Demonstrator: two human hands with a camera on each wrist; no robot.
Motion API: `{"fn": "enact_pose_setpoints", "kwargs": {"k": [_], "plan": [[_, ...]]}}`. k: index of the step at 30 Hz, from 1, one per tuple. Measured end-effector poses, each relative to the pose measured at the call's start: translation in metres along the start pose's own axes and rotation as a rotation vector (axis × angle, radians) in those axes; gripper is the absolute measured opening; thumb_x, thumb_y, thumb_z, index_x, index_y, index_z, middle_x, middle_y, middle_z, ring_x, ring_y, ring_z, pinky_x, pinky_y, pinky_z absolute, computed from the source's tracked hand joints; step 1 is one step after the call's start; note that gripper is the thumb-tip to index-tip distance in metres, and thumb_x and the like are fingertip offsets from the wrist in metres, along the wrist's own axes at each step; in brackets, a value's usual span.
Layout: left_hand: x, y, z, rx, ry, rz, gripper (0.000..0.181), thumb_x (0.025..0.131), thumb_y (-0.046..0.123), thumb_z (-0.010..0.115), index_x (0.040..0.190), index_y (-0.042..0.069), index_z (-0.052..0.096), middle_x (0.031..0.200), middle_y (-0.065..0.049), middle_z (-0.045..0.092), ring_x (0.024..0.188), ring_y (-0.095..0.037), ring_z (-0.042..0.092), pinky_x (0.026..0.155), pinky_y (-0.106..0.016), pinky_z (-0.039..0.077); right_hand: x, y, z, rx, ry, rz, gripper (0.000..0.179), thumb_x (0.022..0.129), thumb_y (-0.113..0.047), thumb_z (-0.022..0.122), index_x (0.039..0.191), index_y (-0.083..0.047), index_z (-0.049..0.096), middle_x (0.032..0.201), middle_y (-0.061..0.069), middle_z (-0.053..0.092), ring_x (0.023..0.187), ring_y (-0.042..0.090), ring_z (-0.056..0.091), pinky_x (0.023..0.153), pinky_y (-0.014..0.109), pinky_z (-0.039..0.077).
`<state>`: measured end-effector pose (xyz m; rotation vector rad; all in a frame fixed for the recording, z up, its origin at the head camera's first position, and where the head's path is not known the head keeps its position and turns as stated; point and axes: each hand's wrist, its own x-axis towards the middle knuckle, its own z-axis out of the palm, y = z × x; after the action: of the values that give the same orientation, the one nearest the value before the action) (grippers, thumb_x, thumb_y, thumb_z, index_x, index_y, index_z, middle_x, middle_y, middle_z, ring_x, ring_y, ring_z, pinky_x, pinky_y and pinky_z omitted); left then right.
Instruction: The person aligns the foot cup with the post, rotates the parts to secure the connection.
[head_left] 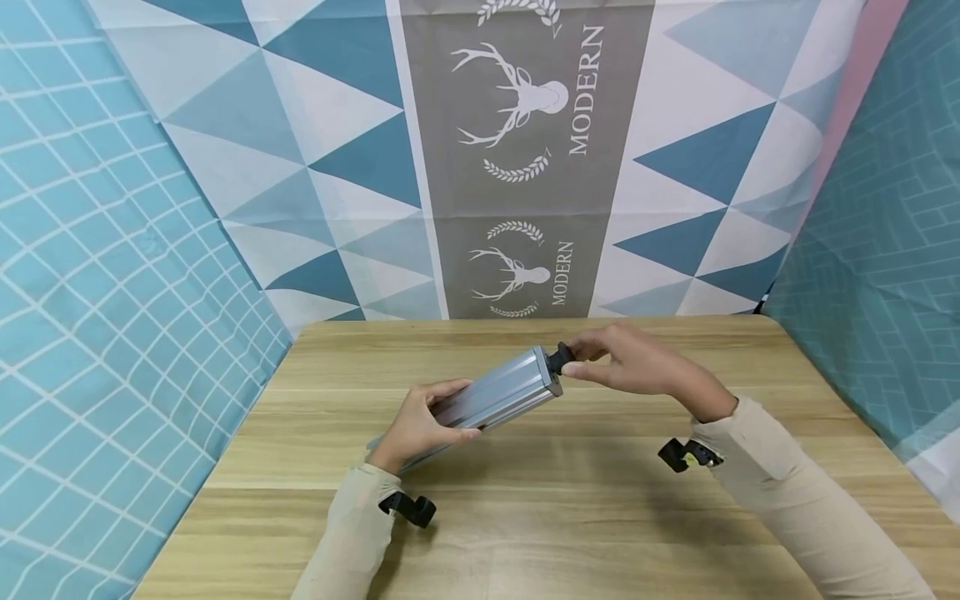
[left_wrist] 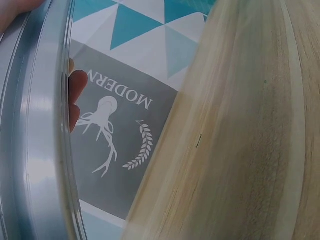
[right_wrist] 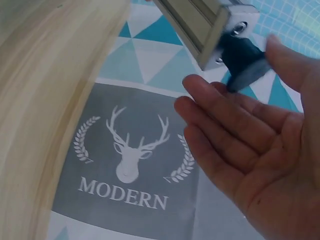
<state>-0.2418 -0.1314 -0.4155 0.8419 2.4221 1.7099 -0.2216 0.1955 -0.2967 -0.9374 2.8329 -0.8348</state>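
A silver aluminium profile is held tilted above the table, its far end raised to the right. My left hand grips it around the middle, thumb on the near side; in the left wrist view its fingertips curl over the profile's edge. A black levelling foot projects from the end plate. My right hand has that foot between thumb and fingers. In the right wrist view the thumb lies at the foot's rim, and the index finger is partly hidden behind it.
Beneath both hands lies a wood-grain table. A printed cloth with deer heads hangs behind its far edge, and blue cloths flank it. Each sleeve carries a black wrist mount.
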Motion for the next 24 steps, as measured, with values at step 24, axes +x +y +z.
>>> {"fn": "enact_pose_setpoints", "kwargs": {"k": [24], "plan": [[-0.001, 0.001, -0.001, -0.006, 0.010, 0.016, 0.065, 0.068, 0.021, 0.087, 0.128, 0.014, 0.063, 0.127, -0.007, 0.062, 0.111, -0.021, 0.060, 0.088, -0.030, 0.047, 0.001, -0.004, -0.002, -0.005, -0.001, -0.052, 0.040, 0.093, -0.032, 0.063, 0.123, -0.006, 0.063, 0.107, 0.006, 0.070, 0.097, 0.020, 0.067, 0.081, 0.041, 0.053]]}}
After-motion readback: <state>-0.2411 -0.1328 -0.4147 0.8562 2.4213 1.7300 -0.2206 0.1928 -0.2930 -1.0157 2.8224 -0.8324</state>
